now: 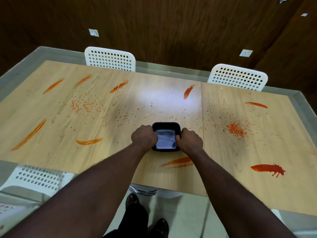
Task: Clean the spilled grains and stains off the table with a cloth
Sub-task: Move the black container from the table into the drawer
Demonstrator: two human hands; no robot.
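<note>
Your left grip [144, 136] and right grip [189, 141] clasp the square black tray [166, 125]; light-wood worktop [103, 152] edge just behind; fingertips hidden.

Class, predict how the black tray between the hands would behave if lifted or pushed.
The black tray looks stiff: its rim keeps shape under the left hand and right hand. Low and wide, it would probably slide, not tip.
</note>
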